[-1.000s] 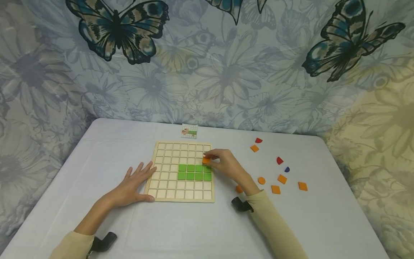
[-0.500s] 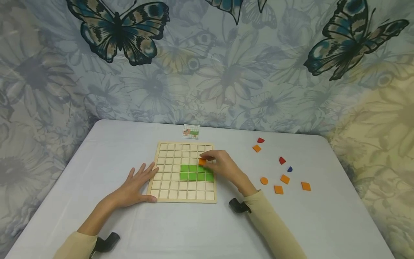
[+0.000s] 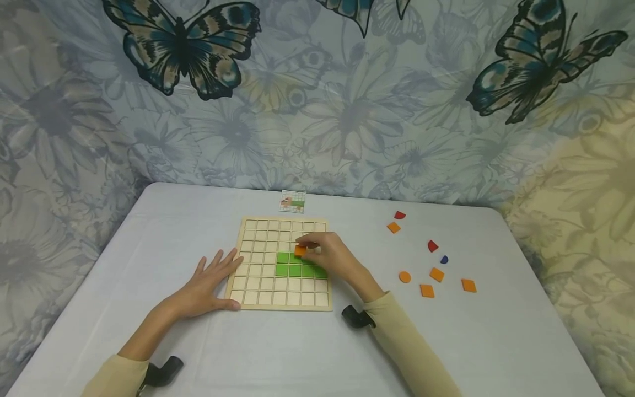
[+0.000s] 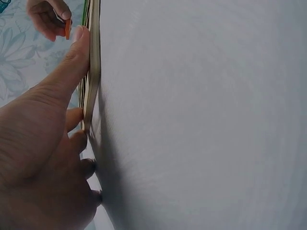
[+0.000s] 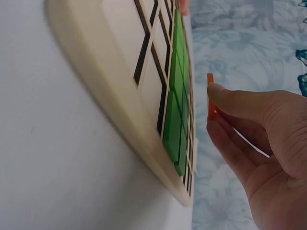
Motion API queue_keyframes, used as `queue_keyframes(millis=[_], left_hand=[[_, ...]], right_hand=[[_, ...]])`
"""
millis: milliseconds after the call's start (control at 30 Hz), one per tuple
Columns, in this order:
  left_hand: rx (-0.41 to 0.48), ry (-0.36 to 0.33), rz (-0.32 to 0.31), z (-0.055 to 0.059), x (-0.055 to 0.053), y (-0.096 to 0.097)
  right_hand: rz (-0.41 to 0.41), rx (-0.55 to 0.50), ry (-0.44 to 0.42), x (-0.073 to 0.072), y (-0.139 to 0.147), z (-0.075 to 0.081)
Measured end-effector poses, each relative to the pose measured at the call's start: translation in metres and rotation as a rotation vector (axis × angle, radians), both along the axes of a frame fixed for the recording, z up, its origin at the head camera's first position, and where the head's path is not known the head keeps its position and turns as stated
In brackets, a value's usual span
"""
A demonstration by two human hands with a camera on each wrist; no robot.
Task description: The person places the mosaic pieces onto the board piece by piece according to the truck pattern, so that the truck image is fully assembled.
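My right hand (image 3: 328, 255) pinches an orange square tile (image 3: 300, 251) between thumb and fingers, above the wooden grid board (image 3: 258, 284). In the right wrist view that tile (image 5: 210, 98) stands clear of the board. Two rows of green square tiles (image 3: 281, 270) fill cells at the board's right side, partly covered by the right hand in the head view. My left hand (image 3: 205, 286) lies with spread fingers along the board's left edge. The left wrist view has its thumb (image 4: 72, 62) resting on the board's rim (image 4: 94, 52).
A small pattern card (image 3: 292, 202) lies behind the board. To the right, orange squares (image 3: 427, 290), an orange disc (image 3: 404, 277), red pieces (image 3: 432, 246) and a blue half-disc (image 3: 444, 259) are scattered on the white table (image 3: 278, 353). A patterned cloth backdrop (image 3: 317, 110) rises behind.
My right hand has carried the orange tile leftward over the board, from its right edge toward the middle columns. The left hand stays at the board's left edge.
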State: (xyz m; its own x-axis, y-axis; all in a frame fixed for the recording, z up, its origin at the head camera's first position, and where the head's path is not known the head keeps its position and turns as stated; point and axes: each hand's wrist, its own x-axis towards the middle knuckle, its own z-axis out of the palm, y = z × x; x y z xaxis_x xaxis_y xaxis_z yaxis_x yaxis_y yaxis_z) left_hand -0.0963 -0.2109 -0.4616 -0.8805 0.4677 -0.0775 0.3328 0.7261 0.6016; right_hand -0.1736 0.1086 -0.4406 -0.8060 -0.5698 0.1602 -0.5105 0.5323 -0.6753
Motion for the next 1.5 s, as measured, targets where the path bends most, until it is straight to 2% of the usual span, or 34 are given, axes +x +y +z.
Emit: queue_keyframes(millis=[200,433,800,1033,1500], left_hand=[[-0.004,-0.005,-0.002,0.000,0.000,0.000],[-0.004,-0.002,0.002,0.000,0.000,0.000],[-0.010,-0.012,-0.004,-0.003,-0.001,-0.001],[-0.007,-0.008,-0.013,-0.004,-0.001,-0.003],[-0.008,-0.001,-0.009,-0.005,-0.001,-0.002]], right_hand=[[0.022,-0.006,-0.002,0.000,-0.013,0.000],[0.055,0.040,0.026,0.002,-0.029,0.003],[0.085,0.088,0.010,0.000,-0.050,0.004],[0.088,0.132,0.001,-0.001,-0.057,-0.005],[0.102,0.151,0.005,0.000,-0.062,-0.005]])
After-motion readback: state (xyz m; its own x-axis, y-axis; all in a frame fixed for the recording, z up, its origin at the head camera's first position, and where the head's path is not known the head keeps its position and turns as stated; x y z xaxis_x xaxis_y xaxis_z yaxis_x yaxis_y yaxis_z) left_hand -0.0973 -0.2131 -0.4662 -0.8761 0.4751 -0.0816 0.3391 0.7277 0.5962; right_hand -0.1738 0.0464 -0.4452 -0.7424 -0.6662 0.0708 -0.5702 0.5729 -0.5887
